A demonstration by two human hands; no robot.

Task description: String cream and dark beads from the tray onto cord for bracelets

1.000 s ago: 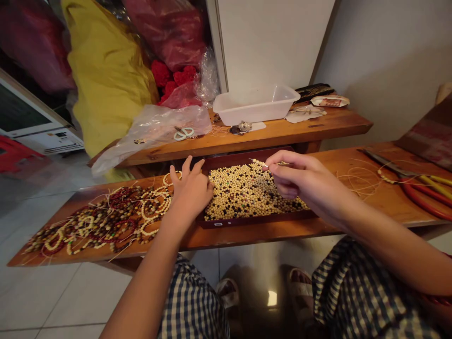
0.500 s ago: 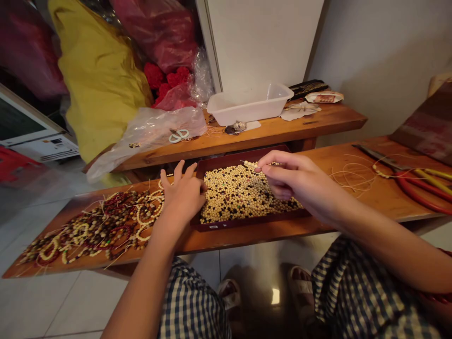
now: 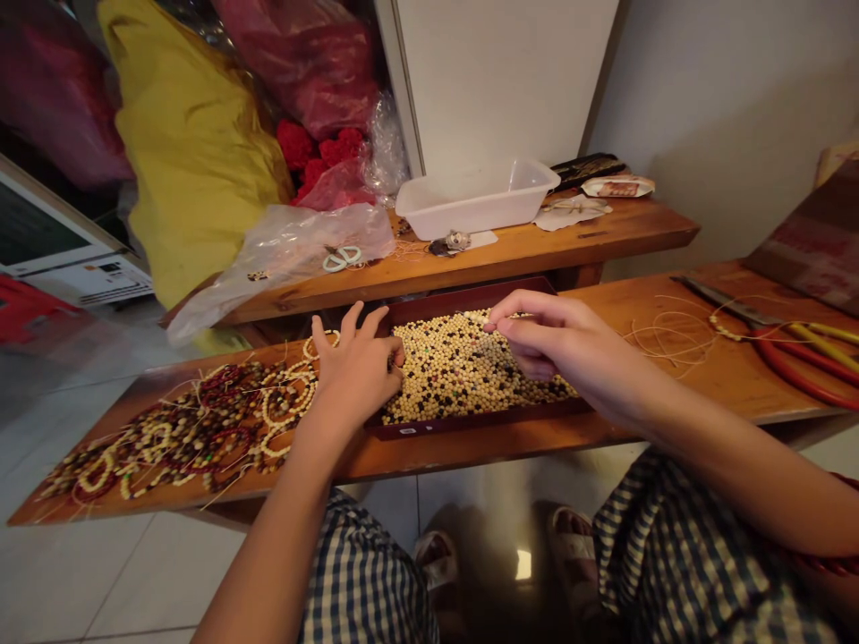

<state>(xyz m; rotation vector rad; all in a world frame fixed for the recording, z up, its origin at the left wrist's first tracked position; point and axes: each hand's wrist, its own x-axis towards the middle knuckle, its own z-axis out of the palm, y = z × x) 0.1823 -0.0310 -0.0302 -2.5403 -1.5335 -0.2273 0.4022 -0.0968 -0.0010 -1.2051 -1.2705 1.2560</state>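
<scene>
My right hand (image 3: pixel 543 335) is closed in a pinch over the tray, thumb and forefinger holding a short strand of pale beads (image 3: pixel 477 317). Its thin tip is hard to make out against the loose beads. At the left end of the dark red tray (image 3: pixel 497 284), my left hand (image 3: pixel 355 367) has three fingers raised and spread while its thumb and forefinger close together. Something dark shows between them, too small to name. Loose beads (image 3: pixel 443 367), mostly cream with some black and brown, fill the tray.
Finished-looking beaded bracelets (image 3: pixel 194 420) lie heaped on the bench at left. Red-handled pliers (image 3: pixel 792 358) and a loose cord (image 3: pixel 671 335) rest at right. Behind, a second bench holds a white plastic basin (image 3: pixel 476 201), pale-handled scissors (image 3: pixel 342 258) and a plastic bag (image 3: pixel 288 241).
My left hand has shifted slightly right and up, its thumb and forefinger now over the tray's left end. My right hand stays almost where it was, still pinching the strand.
</scene>
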